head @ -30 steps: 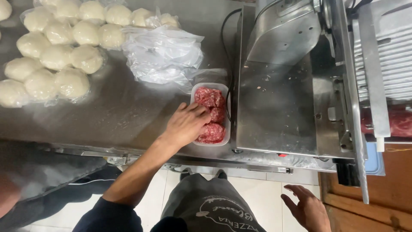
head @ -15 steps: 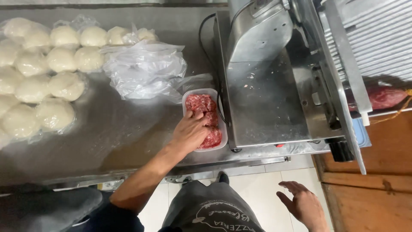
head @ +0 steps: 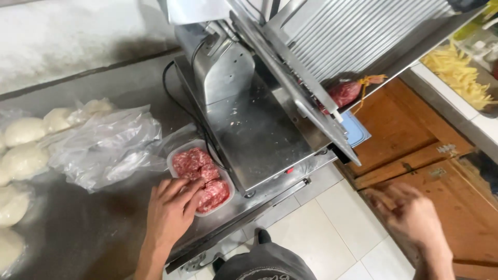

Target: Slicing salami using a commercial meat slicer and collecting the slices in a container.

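A white plastic tray (head: 174, 161) of sliced red meat (head: 199, 173) lies on the steel counter beside a metal slicing machine (head: 249, 109). My left hand (head: 170, 210) rests on the tray's near edge, fingertips touching the meat slices. My right hand (head: 410, 220) hovers over the floor at the lower right, blurred, fingers apart, holding nothing. A piece of cured sausage (head: 345, 93) with a string end sits on the slicer's carriage.
Crumpled clear plastic film (head: 106, 148) lies left of the tray. Several dough balls (head: 23, 161) in plastic line the counter's left side. Wooden cabinet doors (head: 415, 150) and white floor tiles (head: 321, 228) lie to the right. A bin of pale strips (head: 459, 72) sits upper right.
The camera swung right and closer. My left hand stays at the meat tray. My right hand rose from low beside my body toward the slicer side.
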